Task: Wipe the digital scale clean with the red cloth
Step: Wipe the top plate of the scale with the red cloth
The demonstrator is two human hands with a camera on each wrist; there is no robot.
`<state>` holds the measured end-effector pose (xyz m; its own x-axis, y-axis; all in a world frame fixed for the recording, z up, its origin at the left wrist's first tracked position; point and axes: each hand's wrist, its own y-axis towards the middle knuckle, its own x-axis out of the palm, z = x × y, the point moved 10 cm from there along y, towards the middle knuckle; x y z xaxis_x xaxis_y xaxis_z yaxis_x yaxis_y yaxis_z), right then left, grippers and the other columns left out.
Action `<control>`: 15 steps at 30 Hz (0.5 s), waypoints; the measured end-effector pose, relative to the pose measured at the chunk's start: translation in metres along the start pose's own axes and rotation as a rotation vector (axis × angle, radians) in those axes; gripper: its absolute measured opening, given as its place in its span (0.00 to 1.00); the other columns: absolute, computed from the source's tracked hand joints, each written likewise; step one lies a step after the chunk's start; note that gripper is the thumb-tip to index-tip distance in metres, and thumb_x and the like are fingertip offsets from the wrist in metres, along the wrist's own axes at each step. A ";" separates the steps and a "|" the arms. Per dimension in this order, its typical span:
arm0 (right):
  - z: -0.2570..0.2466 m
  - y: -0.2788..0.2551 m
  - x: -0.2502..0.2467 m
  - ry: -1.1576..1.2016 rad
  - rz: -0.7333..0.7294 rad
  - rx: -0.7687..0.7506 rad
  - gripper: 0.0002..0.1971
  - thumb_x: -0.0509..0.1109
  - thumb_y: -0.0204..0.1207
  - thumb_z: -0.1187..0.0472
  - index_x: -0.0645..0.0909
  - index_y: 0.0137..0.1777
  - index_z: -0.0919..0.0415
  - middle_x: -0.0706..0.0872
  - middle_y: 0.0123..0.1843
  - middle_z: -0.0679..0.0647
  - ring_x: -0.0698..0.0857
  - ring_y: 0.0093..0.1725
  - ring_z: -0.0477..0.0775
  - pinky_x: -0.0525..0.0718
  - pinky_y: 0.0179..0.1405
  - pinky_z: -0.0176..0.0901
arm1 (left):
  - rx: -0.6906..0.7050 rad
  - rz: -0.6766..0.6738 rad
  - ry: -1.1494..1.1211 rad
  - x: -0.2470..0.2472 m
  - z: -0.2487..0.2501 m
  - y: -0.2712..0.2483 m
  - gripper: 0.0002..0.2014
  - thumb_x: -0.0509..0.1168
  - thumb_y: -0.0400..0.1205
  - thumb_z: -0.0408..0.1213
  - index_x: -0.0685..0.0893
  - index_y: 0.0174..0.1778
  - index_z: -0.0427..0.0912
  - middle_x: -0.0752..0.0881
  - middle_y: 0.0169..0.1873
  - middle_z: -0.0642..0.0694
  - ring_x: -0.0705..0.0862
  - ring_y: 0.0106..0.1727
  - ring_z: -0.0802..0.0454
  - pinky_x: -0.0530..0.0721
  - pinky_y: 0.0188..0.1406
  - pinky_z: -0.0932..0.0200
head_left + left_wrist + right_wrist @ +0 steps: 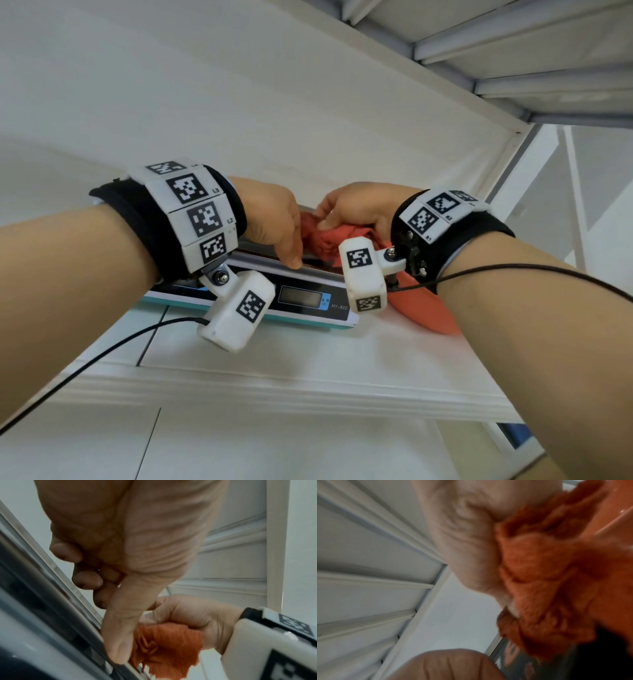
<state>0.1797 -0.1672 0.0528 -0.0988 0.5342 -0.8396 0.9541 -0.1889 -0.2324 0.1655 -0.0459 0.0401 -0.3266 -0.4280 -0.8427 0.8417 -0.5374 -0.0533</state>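
The digital scale (308,308), dark-faced with a teal base and a steel top plate, stands on a white shelf (394,363). My right hand (356,209) grips the bunched red cloth (322,240) over the right part of the plate, and a loose end hangs off past the scale's right side. In the right wrist view the cloth (547,574) bulges out of my right hand (462,534). My left hand (274,219) hovers over the plate's left part. Its fingers are curled in and its thumb tip (120,649) touches the scale's rim (72,609), right beside the cloth (166,646).
A ribbed upper shelf (513,51) hangs close overhead, and a white upright post (513,178) closes the right side. The back wall lies just behind the scale. Black cables (102,356) trail from both wrist cameras. Bare shelf shows in front of the scale.
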 end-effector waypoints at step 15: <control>0.005 -0.007 0.015 -0.316 -0.091 0.072 0.04 0.71 0.77 0.68 0.83 0.50 0.64 0.84 0.46 0.60 0.83 0.42 0.59 0.83 0.45 0.49 | -0.021 -0.002 0.037 -0.001 -0.003 -0.004 0.06 0.80 0.68 0.41 0.89 0.32 0.49 0.88 0.40 0.54 0.83 0.50 0.51 0.78 0.60 0.50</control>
<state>0.1699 -0.1618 0.0399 -0.2760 0.2717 -0.9220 0.9162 -0.2155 -0.3378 0.1635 -0.0409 0.0400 -0.3128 -0.3997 -0.8616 0.8498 -0.5229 -0.0659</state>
